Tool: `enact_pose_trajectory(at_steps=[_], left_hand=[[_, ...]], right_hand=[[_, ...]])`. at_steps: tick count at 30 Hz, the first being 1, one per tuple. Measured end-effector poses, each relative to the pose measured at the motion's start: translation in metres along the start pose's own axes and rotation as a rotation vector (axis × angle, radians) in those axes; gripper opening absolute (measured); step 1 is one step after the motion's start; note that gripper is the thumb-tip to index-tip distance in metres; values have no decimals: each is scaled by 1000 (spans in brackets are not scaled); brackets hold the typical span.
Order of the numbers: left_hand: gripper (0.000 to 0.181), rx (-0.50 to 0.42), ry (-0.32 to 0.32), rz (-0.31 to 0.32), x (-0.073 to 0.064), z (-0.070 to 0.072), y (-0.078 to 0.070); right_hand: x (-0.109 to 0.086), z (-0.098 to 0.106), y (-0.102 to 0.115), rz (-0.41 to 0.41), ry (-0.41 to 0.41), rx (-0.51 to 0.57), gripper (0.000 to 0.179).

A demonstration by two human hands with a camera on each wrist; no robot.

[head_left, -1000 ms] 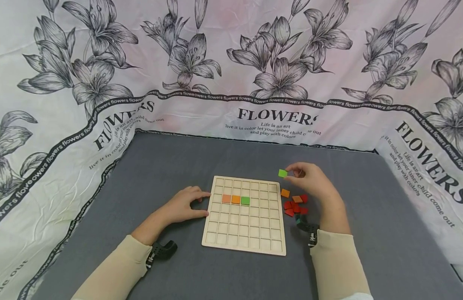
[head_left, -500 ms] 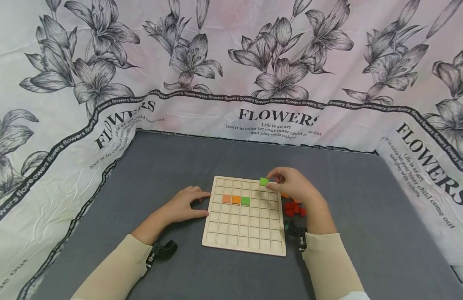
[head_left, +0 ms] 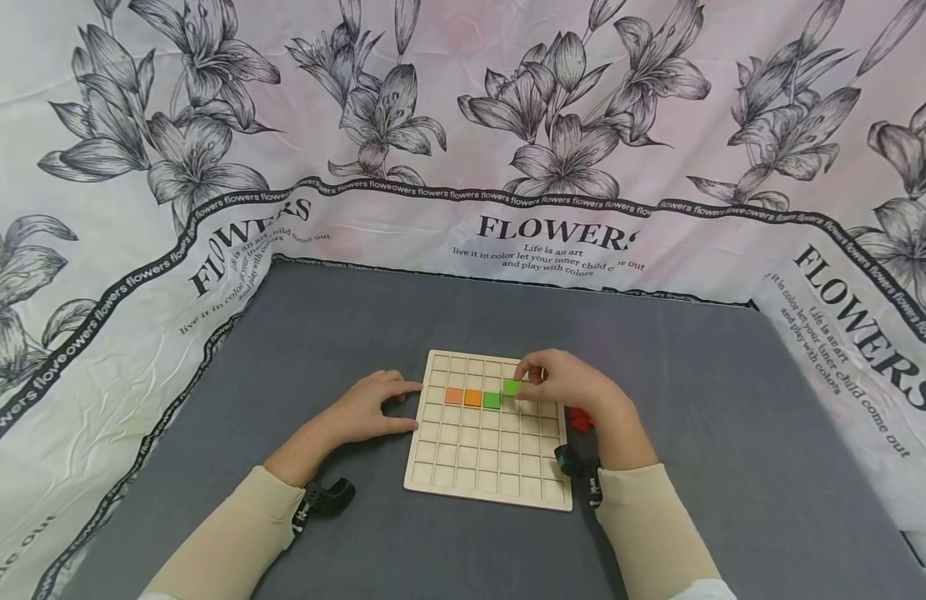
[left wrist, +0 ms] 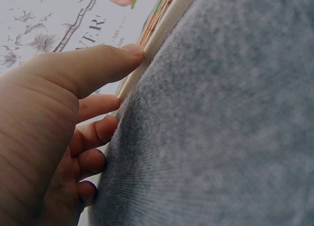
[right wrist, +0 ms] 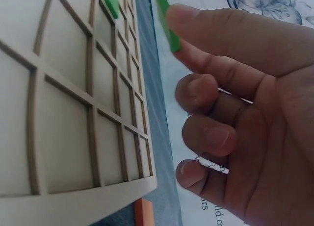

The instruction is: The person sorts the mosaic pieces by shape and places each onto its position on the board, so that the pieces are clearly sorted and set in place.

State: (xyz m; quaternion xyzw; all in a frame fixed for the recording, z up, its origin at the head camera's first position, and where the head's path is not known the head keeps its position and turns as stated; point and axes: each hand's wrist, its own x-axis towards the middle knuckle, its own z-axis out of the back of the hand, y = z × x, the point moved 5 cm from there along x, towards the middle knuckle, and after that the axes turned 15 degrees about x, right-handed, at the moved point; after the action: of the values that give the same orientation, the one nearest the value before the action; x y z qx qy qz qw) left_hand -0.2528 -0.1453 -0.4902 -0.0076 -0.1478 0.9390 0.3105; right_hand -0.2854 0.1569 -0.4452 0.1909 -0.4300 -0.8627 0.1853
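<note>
Before you stands a dark grey table (head_left: 733,400), and behind it hangs a white curtain (head_left: 442,33) with a light pink tint, which also covers your left and right sides. On it you see big flowers (head_left: 562,160), drawn in black and grey. Below them runs a narrow black band (head_left: 463,195) with small white letters. Under this band you can read the large black word "FLOWERS" (head_left: 548,231) and smaller lines of text (head_left: 541,257).

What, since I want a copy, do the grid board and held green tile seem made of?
Grid board: probably bare, matte wood, given its pale surface, brown-edged ridges.
Held green tile: painted wood or plastic; smooth, even colour fits both.
</note>
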Motion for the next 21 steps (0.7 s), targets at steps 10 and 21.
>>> enact_pose_trajectory(at_steps=[10, 21], left_hand=[[61, -9, 2, 6, 0, 0, 0], [61, 2, 1, 4, 1, -1, 2]], right_hand=[[1, -11, -7, -75, 70, 41, 20], [6, -16, -11, -80, 55, -10, 20]])
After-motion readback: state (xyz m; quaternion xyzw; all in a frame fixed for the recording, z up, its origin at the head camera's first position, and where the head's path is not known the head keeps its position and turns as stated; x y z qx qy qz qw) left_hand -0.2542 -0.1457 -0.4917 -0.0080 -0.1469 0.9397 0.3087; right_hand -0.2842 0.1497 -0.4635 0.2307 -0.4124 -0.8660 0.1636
